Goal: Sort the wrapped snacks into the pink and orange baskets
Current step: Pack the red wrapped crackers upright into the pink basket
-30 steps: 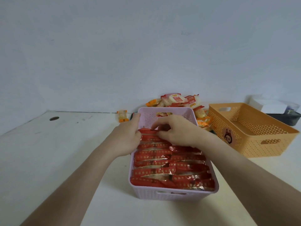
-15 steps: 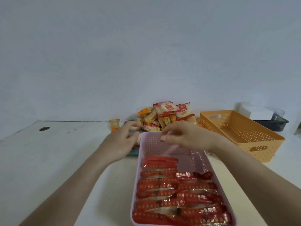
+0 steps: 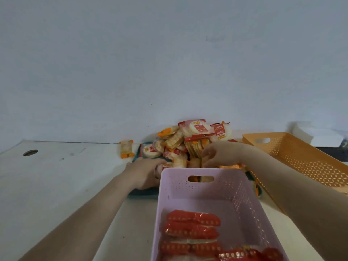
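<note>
The pink basket (image 3: 203, 187) stands in front of me, with several red-wrapped snacks (image 3: 192, 228) lined up in its near half. Its far half is bare. Behind it a pile of wrapped snacks (image 3: 190, 140), pale with red and orange labels, lies on a teal tray (image 3: 143, 193). My left hand (image 3: 145, 172) rests at the pile's left front, fingers against a pale snack and partly hidden by the basket rim. My right hand (image 3: 220, 154) is curled down into the middle of the pile. The orange basket (image 3: 301, 159) sits to the right and looks empty.
One loose snack (image 3: 126, 149) lies on the white table left of the pile. A round hole (image 3: 30, 152) is in the table at far left. A white box (image 3: 318, 136) and a dark bin stand behind the orange basket. A plain wall backs the table.
Both hands left the red snacks in the pink basket and reached forward over its far rim into the pile. The view shifted, so the basket now sits lower and closer.
</note>
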